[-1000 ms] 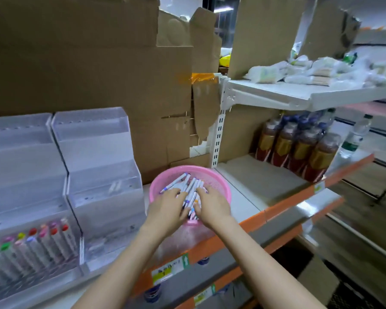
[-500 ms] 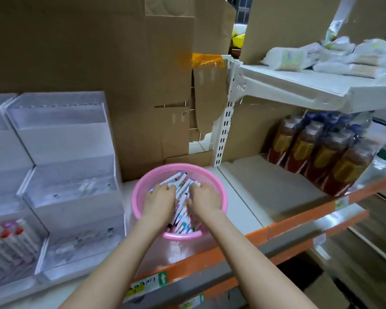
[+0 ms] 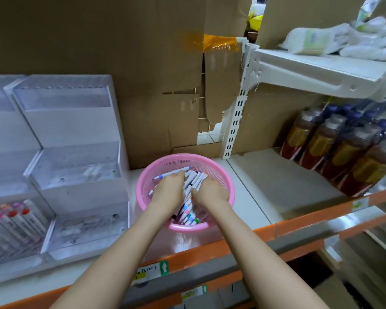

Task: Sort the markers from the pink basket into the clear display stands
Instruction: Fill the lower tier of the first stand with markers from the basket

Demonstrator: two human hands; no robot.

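**Two hands gathering markers in a pink basket on a shop shelf**

Seen from the person's own head, looking down, two bare forearms reach forward into a round pink basket (image 3: pixel 178 156). The basket sits on a white shelf (image 3: pixel 250 208) with an orange front edge. It holds a heap of white-barrelled markers (image 3: pixel 193 181) with coloured caps (blue, pink, green and orange among them), lying mostly lengthwise away from the viewer.

The left hand (image 3: pixel 168 190) lies palm down on the left of the heap. Its fingers are curled over the markers and its fingertips are hidden among them. The right hand (image 3: pixel 211 190) is beside it on the right, also palm down. Its thumb lies along the barrels and its fingers are bent around them. A bundle of markers is pressed between the two hands.

Just left of the basket stand two clear display stands (image 3: pixel 76 152), each stepped in tiers. The stand next to the basket has only a few small bits on its tiers, too blurred to name. The stand at the far left edge has a row of capped pens (image 3: pixel 16 219) in its lowest tier.

Brown cardboard (image 3: pixel 120 52) lines the back of the shelf. To the right are dark bottles (image 3: pixel 334 148) with yellow labels. Above the bottles, an upper shelf (image 3: pixel 321 70) holds white packets (image 3: pixel 321 39).
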